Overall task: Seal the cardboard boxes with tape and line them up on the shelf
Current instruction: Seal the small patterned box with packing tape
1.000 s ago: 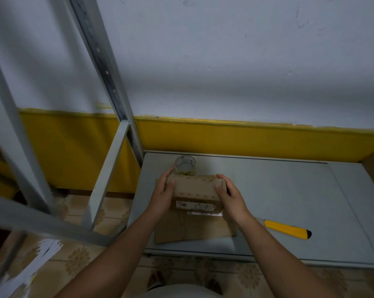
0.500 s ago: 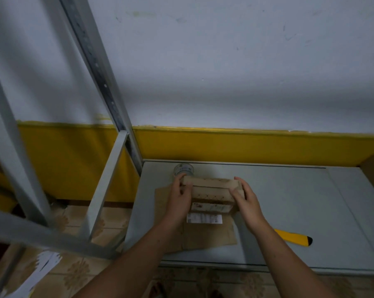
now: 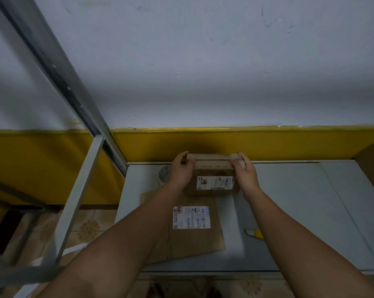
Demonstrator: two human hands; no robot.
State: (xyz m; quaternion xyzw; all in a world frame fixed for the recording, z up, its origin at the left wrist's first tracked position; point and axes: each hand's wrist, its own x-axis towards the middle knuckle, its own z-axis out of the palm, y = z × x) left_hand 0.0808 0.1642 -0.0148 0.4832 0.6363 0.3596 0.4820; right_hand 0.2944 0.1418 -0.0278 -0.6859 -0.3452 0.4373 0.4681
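Note:
A small brown cardboard box [image 3: 213,178] with a white label sits at the back of the grey shelf [image 3: 289,211], close to the yellow wall band. My left hand [image 3: 181,171] grips its left end and my right hand [image 3: 245,173] grips its right end, fingers curled over the top edge. A flattened cardboard piece [image 3: 194,237] with a white label lies on the shelf in front of the box. A clear tape roll [image 3: 163,174] lies behind my left hand, mostly hidden by it.
A yellow utility knife [image 3: 254,233] lies on the shelf to the right, mostly hidden by my right forearm. Part of another brown box [image 3: 373,168] shows at the far right. Grey metal shelf uprights [image 3: 74,95] stand at the left over tiled floor.
Both hands have carried the small box away from me, off the flattened cardboard and toward the back of the shelf. The flat cardboard's label is now uncovered.

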